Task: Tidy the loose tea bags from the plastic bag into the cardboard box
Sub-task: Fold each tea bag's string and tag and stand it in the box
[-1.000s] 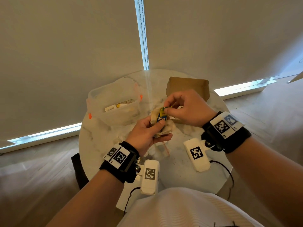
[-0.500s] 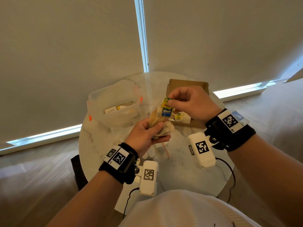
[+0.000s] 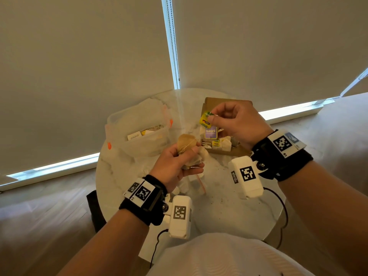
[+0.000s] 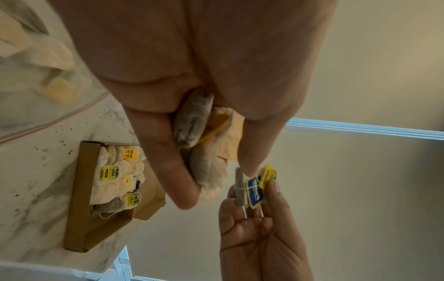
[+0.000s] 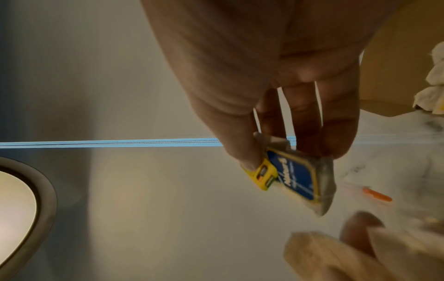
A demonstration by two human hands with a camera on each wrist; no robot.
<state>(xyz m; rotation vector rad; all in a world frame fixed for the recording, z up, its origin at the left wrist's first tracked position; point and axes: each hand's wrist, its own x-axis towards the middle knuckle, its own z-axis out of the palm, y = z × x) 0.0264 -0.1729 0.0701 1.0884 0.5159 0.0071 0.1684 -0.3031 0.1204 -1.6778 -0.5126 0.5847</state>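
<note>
Tea bag w/ blue tag and a yellow tag on top hangs from the right hand, thumb and fingers pinching it at the top, just above the cardboard box. In right wrist view the same bag sits between thumb and fingertips. Left hand is curled round a bunch of tea bags, string across the front one; left wrist view shows approx. three bags squeezed between thumb and fingers. Hands are apart, right one higher and farther out. Box lies open on the counter, a row of bags w/ yellow tags packed inside. Plastic bag stands left of the box, open, a few bags still in it. More loose white bags lie on the counter below the left hand.
</note>
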